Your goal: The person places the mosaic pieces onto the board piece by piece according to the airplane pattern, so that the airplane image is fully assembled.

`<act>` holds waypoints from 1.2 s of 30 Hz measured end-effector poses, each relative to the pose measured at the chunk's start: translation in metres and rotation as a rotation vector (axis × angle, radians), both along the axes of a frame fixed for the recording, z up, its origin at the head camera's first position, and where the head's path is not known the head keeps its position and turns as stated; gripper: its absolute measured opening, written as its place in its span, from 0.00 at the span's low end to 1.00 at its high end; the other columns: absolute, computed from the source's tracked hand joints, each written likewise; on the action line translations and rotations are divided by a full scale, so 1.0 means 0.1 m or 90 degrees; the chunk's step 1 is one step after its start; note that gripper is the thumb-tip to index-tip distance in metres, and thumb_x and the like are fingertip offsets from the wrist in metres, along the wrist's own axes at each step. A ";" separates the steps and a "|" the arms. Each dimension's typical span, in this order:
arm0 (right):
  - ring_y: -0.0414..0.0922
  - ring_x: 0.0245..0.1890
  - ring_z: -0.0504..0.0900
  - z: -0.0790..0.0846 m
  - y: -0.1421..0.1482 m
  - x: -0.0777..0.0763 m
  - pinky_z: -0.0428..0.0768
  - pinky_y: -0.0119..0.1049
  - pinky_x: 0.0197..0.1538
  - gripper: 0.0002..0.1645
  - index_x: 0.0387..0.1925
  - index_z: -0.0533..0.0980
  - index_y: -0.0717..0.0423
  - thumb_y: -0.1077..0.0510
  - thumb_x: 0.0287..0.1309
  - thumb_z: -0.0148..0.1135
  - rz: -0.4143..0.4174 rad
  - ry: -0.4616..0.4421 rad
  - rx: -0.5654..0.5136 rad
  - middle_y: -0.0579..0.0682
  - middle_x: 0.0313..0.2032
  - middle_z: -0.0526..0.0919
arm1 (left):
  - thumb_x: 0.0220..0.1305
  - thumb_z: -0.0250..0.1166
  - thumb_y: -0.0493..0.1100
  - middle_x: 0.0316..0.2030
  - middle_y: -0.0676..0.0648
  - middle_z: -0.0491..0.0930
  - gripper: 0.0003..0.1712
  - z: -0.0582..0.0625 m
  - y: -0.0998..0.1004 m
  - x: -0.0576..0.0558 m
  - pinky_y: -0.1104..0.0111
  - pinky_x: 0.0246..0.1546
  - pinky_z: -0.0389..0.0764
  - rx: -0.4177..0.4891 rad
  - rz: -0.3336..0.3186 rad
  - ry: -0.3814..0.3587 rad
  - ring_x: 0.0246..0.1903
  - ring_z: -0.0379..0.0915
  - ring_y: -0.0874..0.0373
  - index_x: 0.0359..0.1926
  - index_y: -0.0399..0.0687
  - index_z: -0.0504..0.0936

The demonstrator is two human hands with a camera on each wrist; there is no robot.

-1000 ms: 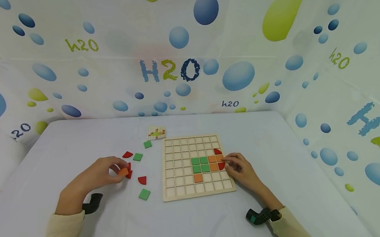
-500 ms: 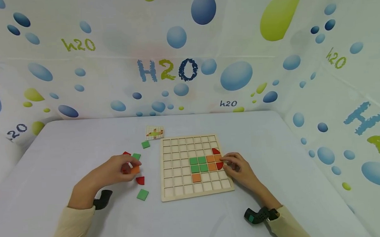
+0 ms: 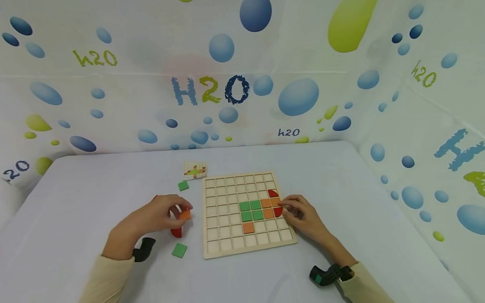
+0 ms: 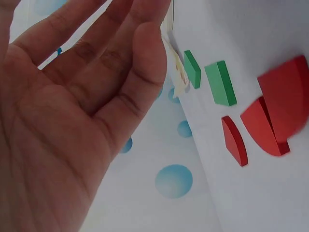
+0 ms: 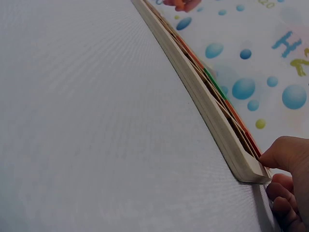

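Table [image 3: 247,280]: white, beneath your fingers;
Tile [image 3: 185,214]: orange, pinched between thumb and fingertips of your left hand [image 3: 160,215]; probably light, stiff; hold its edges;
Board [image 3: 234,209]: your right hand [image 3: 304,216], fingers bent, grips its rim

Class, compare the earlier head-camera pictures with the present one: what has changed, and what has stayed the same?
The left hand has moved rightward, carrying the pinched orange tile closer to the grid board. Nothing was newly grasped or let go. The right hand stays at the board's right edge, and the placed tiles look unchanged.
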State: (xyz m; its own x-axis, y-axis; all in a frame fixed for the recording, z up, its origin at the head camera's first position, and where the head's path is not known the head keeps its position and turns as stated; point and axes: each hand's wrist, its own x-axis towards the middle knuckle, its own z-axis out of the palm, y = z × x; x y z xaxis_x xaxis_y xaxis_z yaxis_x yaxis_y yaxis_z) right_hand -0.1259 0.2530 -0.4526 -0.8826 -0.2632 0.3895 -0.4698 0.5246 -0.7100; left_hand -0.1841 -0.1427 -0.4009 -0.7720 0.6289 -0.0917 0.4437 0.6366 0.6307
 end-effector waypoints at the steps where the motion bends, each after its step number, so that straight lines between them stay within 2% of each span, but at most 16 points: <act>1: 0.53 0.36 0.74 0.00 0.00 0.00 0.74 0.35 0.35 0.16 0.48 0.78 0.71 0.73 0.57 0.62 0.001 0.001 0.000 0.68 0.48 0.76 | 0.55 0.69 0.35 0.40 0.48 0.80 0.19 0.00 0.02 -0.01 0.71 0.32 0.78 0.000 0.000 0.000 0.37 0.74 0.57 0.49 0.35 0.81; 12: 0.55 0.36 0.74 0.02 -0.01 -0.01 0.74 0.36 0.35 0.16 0.48 0.78 0.72 0.73 0.57 0.61 0.010 0.001 -0.005 0.68 0.48 0.75 | 0.56 0.70 0.37 0.38 0.51 0.79 0.18 -0.04 0.22 -0.11 0.70 0.35 0.78 0.006 -0.035 0.027 0.35 0.75 0.60 0.48 0.37 0.81; 18: 0.55 0.36 0.74 0.03 -0.01 -0.01 0.74 0.34 0.35 0.16 0.48 0.78 0.72 0.73 0.57 0.62 0.006 -0.003 -0.003 0.68 0.48 0.75 | 0.57 0.71 0.39 0.40 0.51 0.80 0.18 0.01 0.37 -0.17 0.65 0.40 0.79 0.003 -0.048 0.035 0.38 0.75 0.58 0.48 0.37 0.82; 25: 0.54 0.37 0.74 0.02 0.02 0.01 0.74 0.35 0.36 0.16 0.48 0.78 0.71 0.73 0.57 0.62 -0.018 -0.023 -0.006 0.66 0.48 0.76 | 0.58 0.71 0.41 0.39 0.53 0.80 0.17 0.03 0.54 -0.23 0.62 0.41 0.79 0.006 -0.075 0.064 0.38 0.75 0.58 0.47 0.38 0.83; 31: 0.52 0.35 0.74 -0.01 0.01 0.01 0.74 0.33 0.35 0.16 0.47 0.79 0.71 0.74 0.55 0.63 -0.003 -0.003 -0.009 0.67 0.47 0.76 | 0.57 0.71 0.42 0.37 0.54 0.79 0.17 -0.06 0.59 -0.21 0.64 0.40 0.78 0.006 -0.060 0.043 0.38 0.74 0.59 0.47 0.41 0.82; 36: 0.54 0.34 0.74 -0.02 0.01 -0.02 0.73 0.32 0.34 0.16 0.47 0.79 0.70 0.73 0.56 0.63 -0.003 0.009 -0.011 0.68 0.47 0.76 | 0.57 0.69 0.39 0.38 0.52 0.80 0.16 -0.13 0.61 -0.27 0.67 0.38 0.79 0.024 -0.079 0.047 0.37 0.74 0.59 0.47 0.39 0.82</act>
State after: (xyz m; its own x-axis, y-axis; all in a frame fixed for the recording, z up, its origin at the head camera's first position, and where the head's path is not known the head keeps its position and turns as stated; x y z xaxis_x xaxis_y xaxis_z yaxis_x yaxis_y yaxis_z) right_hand -0.1276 0.2543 -0.4550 -0.8781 -0.2521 0.4066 -0.4775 0.5152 -0.7118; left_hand -0.2109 -0.0819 -0.4143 -0.6923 0.7215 -0.0115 0.5633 0.5503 0.6163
